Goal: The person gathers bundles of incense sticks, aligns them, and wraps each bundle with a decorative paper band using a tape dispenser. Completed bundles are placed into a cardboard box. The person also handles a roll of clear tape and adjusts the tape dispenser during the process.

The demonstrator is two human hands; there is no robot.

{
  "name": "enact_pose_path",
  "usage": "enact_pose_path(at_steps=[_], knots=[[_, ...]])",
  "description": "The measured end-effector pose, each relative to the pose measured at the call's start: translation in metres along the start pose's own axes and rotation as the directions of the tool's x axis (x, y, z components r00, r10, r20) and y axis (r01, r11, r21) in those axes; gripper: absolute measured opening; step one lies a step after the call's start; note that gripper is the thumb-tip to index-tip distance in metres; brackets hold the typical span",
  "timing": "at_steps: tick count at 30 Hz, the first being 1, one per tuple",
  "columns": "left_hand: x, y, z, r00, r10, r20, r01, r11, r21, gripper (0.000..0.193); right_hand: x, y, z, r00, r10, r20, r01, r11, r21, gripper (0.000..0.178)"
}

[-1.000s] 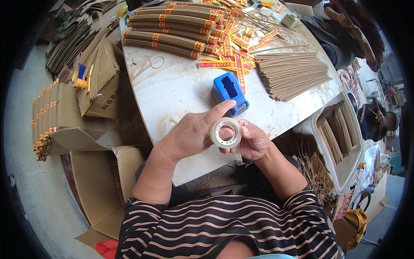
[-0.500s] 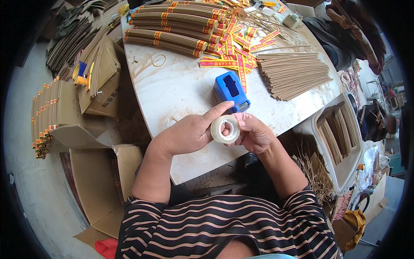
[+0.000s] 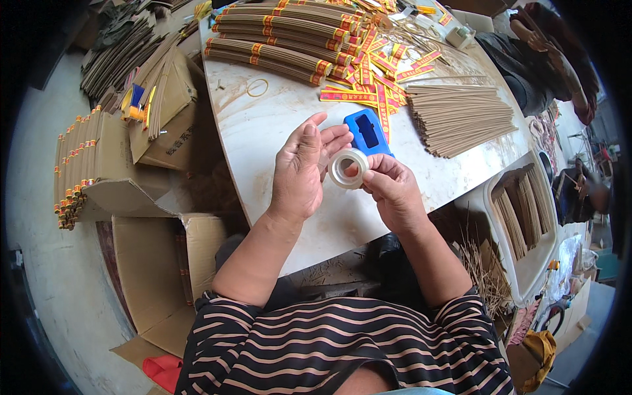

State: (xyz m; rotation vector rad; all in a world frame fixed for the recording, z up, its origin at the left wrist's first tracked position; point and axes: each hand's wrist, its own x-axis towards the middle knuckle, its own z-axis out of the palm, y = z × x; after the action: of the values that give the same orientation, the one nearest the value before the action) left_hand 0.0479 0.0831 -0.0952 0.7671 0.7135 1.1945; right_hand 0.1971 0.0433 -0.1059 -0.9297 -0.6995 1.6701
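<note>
A roll of clear tape (image 3: 336,172) is pinched at its right side between the thumb and fingers of my right hand (image 3: 399,194). My left hand (image 3: 299,172) is just left of the roll, its fingers stretched out and its palm turned toward it. Whether a fingertip touches the tape is hard to tell. Just beyond both hands, a blue tape dispenser (image 3: 381,133) lies on the white table (image 3: 289,247), partly hidden by the right fingers and the roll.
Banded bundles of brown sticks (image 3: 263,56) lie at the back left of the table. Red and yellow paper strips (image 3: 352,95) are scattered beside them. Loose sticks (image 3: 461,118) are piled right. An open carton (image 3: 148,276) stands left, a white bin (image 3: 526,263) right.
My left hand has come off the roll and moved up, its fingers opening out. The right hand still holds the tape, slightly higher. The whole view has shifted a little.
</note>
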Motion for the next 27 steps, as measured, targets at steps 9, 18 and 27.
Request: enact_pose_path(at_steps=[9, 18, 27], knots=[[-0.004, -0.004, 0.003, 0.989, 0.080, 0.121, -0.092, 0.991, 0.100, 0.056, -0.006, 0.006, 0.006, 0.975, -0.222, -0.021, 0.206, 0.933, -0.295, 0.024], [-0.006, -0.018, 0.005, 0.965, 0.239, 0.113, -0.264, 0.872, 0.412, 0.051, -0.006, 0.016, 0.010, 0.931, -0.360, 0.051, 0.337, 0.801, -0.494, 0.026], [-0.010, -0.017, 0.008, 0.954, 0.279, 0.109, -0.284, 0.727, 0.625, 0.045, -0.006, 0.021, 0.015, 0.945, -0.328, -0.005, 0.293, 0.850, -0.437, 0.024]])
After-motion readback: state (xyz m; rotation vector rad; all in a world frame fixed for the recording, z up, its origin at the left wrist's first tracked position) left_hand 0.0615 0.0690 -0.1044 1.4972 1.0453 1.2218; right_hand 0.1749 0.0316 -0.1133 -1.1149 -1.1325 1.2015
